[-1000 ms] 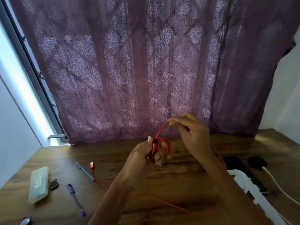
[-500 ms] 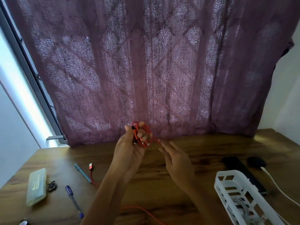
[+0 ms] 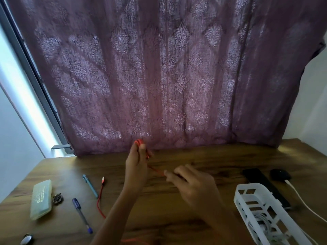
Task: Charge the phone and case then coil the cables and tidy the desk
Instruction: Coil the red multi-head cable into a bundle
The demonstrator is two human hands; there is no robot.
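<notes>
— What is the left hand [image 3: 137, 163] doing in the head view?
— It is gripping a small coil of the red cable [image 3: 139, 142], with its fingers curled round the loops. It is hanging above the back of the desk [image 3: 177, 218], in front of the curtain [image 3: 159, 76].
— And the right hand [image 3: 192, 184]?
— It is pinching the same cable between thumb and fingertips, lower and to the right. A short stretch is running straight between the two hands.
— Where is the rest of it lying?
— The tail is trailing across the desk on the left, and its plug end is lying just beside a teal pen [image 3: 90, 185].
— And the phone [image 3: 261, 184]?
— It is lying flat at the right. The black case [image 3: 280, 175] is sitting near its far end, and a white cable [image 3: 299, 197] is reaching the case. A white basket [image 3: 254, 207] is standing nearer to the person.
</notes>
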